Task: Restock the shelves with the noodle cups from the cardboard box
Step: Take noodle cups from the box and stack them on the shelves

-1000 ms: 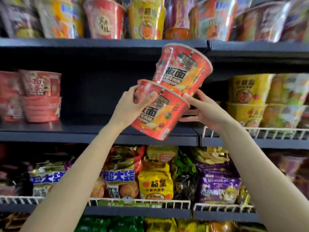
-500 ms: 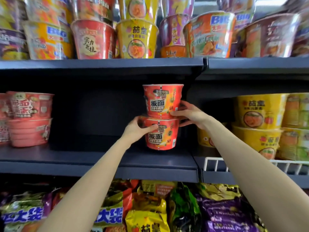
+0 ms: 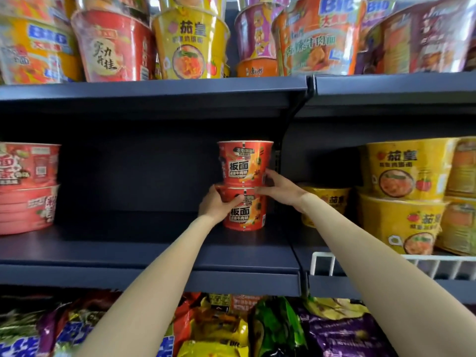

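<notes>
Far left of middle shelf (image 3: 144, 249): two pink noodle bowls (image 3: 27, 186), stacked. Centre: two red noodle cups, upper cup (image 3: 244, 163) upright on lower cup (image 3: 246, 213), which stands on the shelf (near the right upright). Left hand (image 3: 219, 206): grip curled round lower cup, thumb across its front. Right hand (image 3: 279, 189): grip closed on the stack where the two cups meet. Right: yellow noodle bowls (image 3: 401, 191), stacked.
</notes>
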### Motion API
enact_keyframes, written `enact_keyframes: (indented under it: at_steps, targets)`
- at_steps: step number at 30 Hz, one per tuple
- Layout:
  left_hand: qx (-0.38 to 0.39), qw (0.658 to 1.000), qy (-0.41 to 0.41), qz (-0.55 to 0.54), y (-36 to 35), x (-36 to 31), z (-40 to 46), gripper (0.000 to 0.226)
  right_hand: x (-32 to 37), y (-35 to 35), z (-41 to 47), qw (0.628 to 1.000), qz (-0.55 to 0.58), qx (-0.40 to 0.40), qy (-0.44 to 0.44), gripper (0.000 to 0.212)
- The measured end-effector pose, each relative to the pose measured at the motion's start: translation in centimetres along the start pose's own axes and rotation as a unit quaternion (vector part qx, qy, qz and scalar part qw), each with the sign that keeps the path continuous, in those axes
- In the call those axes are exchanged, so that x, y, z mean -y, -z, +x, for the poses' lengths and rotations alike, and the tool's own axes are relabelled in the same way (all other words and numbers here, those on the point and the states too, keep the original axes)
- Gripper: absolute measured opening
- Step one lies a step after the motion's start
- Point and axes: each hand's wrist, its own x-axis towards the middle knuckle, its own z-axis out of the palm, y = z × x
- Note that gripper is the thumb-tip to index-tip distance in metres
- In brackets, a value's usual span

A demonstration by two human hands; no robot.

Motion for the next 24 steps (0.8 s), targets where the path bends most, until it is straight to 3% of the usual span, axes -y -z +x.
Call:
enact_keyframes:
  at_steps: [4,8,13,17,20,24]
  targets:
    - [-0.023,0.997,0.023,0.072,-0.7,-0.9,-0.1,0.093,0.4,-1.2,-1.5,0.970,-0.240,-0.001,-0.020,0.077]
    - [-0.010,0.992,0.013,0.125,1.8,-1.3,-2.1,0.094,2.2,-2.7,-4.6,0.916,-0.396,-0.067,0.005,0.065]
    - [-0.086,0.964,-0.224,0.114,8.2,0.1,-11.5,0.031,5.1,-8.7,-11.9,0.844,-0.437,-0.271,0.151,0.030]
    - [-0.154,0.886,-0.437,0.022,11.5,5.2,-19.6,0.019,5.3,-16.1,-19.4,0.805,-0.387,-0.392,0.219,0.018]
    - [-0.151,0.861,-0.486,-0.024,11.8,11.0,-25.4,0.016,3.7,-22.8,-25.5,0.811,-0.348,-0.416,0.217,0.016]
    - [-0.030,0.901,-0.430,-0.056,10.8,19.8,-33.3,0.011,0.4,-32.0,-33.4,0.890,-0.293,-0.326,0.124,0.023]
